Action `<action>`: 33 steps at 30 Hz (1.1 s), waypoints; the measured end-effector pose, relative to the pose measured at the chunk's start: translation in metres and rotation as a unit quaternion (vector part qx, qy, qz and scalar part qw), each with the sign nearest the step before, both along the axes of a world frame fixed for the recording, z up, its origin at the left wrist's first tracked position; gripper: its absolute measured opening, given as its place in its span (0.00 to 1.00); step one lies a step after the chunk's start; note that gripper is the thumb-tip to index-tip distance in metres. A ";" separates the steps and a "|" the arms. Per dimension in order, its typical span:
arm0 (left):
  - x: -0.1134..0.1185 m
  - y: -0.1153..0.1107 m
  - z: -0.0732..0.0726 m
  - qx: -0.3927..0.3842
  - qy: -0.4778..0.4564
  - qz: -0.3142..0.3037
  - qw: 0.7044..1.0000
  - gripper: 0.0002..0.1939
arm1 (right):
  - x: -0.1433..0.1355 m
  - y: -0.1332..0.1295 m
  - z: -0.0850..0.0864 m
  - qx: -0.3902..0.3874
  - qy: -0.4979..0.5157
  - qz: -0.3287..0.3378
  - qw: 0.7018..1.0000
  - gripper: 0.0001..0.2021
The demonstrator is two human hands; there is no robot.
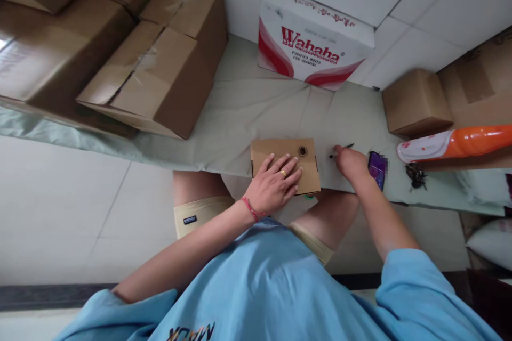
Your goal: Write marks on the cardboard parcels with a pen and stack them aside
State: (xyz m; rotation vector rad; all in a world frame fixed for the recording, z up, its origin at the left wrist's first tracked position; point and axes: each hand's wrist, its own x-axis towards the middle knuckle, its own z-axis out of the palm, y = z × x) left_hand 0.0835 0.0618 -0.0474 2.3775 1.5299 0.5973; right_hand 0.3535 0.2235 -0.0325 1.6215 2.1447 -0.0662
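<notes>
Right-hand grip: the fingers of the right hand (347, 162) pinch a dark pen-like stick (350, 145), whose ends protrude toward 9 and 1 o'clock; the exact fingertip contact is too small to tell.
Left-hand grip: the left hand (274, 184) lies palm down, fingers slightly spread, across the small brown box (280, 146); a ring (284, 172) encircles one finger and a red bracelet (250, 209) the wrist.
Small brown box: at the near edge of the cloth-covered surface (276, 101), before the seated person; it bears a dark round mark (303, 151) toward 2 o'clock of its top face. Directions below are taken from this box.
3 o'clock: the right hand, well within reach; just past it the phone (376, 170), its screen lit; farther, the keys (416, 176), near the orange-and-white cylinder (456, 141).
2 o'clock: a plain brown carton (414, 98).
12 o'clock: the red-and-white Wahaha carton (312, 45), near the wall.
10 o'clock: large brown cartons (160, 69), some taped along the top.
</notes>
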 end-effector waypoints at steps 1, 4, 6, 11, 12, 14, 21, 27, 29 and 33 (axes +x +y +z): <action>0.000 0.000 0.000 -0.008 0.000 -0.002 1.000 0.27 | -0.003 0.005 0.002 -0.002 -0.003 0.008 1.000 0.21; -0.001 -0.001 0.002 -0.028 0.012 -0.016 0.999 0.38 | -0.009 0.012 0.010 -0.010 -0.018 0.033 0.999 0.16; -0.001 -0.001 0.003 -0.038 0.025 -0.025 0.999 0.44 | -0.008 0.013 0.019 0.010 -0.009 0.027 1.000 0.13; -0.001 0.002 0.002 -0.043 0.039 -0.031 0.998 0.43 | -0.015 0.002 0.050 0.184 0.457 -0.119 0.862 0.10; -0.001 0.002 0.002 -0.040 0.039 -0.030 0.998 0.42 | -0.024 -0.003 0.055 0.181 0.577 -0.151 0.782 0.13; -0.001 0.004 0.003 -0.034 0.038 -0.027 0.998 0.42 | -0.048 -0.015 0.060 0.119 0.739 -0.200 0.633 0.13; -0.002 0.003 0.005 -0.028 0.052 -0.031 0.998 0.40 | -0.126 -0.039 0.031 -0.062 0.852 -0.206 0.477 0.16; -0.004 0.001 0.003 -0.021 0.053 -0.030 0.998 0.41 | -0.107 -0.033 0.007 -0.017 0.893 -0.224 0.390 0.24; -0.004 0.003 0.004 -0.023 0.053 -0.029 0.998 0.42 | -0.094 -0.031 0.003 -0.080 0.899 -0.241 0.356 0.20; -0.005 0.003 0.005 -0.025 0.059 -0.031 0.997 0.44 | -0.078 -0.026 -0.005 -0.148 0.897 -0.248 0.335 0.19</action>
